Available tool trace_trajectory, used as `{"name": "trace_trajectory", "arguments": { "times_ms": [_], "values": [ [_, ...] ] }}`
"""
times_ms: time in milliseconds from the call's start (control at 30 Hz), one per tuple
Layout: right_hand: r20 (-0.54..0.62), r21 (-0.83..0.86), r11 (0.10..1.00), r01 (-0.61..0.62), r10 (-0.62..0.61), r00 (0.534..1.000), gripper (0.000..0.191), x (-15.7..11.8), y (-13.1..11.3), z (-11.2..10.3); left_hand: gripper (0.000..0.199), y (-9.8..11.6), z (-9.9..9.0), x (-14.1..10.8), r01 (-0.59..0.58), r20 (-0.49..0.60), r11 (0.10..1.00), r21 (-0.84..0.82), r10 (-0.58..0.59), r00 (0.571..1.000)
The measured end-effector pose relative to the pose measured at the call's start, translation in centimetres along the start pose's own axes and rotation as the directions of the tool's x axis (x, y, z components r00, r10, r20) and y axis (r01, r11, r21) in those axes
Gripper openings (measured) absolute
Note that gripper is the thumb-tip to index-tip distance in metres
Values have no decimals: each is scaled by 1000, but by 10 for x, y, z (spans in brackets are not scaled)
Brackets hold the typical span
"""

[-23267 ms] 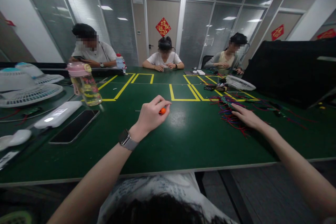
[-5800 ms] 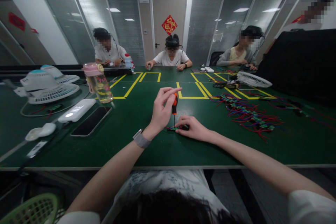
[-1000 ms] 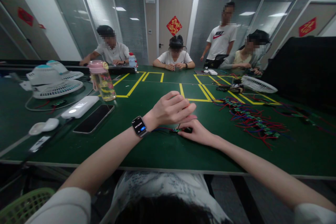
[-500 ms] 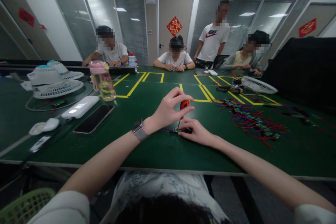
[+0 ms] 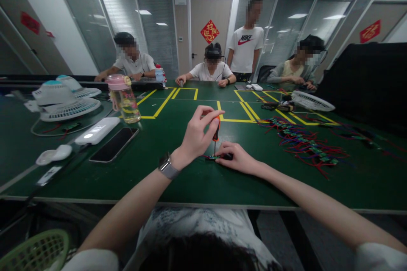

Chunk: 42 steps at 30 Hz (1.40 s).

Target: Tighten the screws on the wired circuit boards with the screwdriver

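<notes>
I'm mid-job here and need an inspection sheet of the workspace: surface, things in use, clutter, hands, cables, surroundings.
Surface: green table, marked with yellow tape.
Things in use: screwdriver, near upright, its tip at a small circuit board; contact unclear.
Clutter: phone, bottle and white fans on the left.
Hands: left hand grips the screwdriver; right hand holds the board's right end.
Cables: boards with red and blue wires spread on the right.
Surroundings: three seated people and one standing person beyond the table.
</notes>
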State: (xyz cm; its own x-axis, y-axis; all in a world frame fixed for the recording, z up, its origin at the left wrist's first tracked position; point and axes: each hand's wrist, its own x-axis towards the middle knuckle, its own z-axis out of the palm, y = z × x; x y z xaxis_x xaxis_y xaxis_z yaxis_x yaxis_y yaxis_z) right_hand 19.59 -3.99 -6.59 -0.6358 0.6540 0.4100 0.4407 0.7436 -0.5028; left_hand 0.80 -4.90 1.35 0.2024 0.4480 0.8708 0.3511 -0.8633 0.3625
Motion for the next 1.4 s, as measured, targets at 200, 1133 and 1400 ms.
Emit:
{"name": "trace_trajectory", "arguments": {
  "times_ms": [200,1133,1400],
  "values": [
    [12,56,998,1,-2,1000,19,1,3,0,28,-5,2,1,292,151,880,-375,-253,956],
    [15,19,1000,-12,12,1000,18,1,0,0,22,-5,0,0,262,112,907,-329,-238,965],
    [21,22,1000,-16,16,1000,19,1,0,-1,31,-5,1,1,271,159,874,-402,-225,961]
  ]
}}
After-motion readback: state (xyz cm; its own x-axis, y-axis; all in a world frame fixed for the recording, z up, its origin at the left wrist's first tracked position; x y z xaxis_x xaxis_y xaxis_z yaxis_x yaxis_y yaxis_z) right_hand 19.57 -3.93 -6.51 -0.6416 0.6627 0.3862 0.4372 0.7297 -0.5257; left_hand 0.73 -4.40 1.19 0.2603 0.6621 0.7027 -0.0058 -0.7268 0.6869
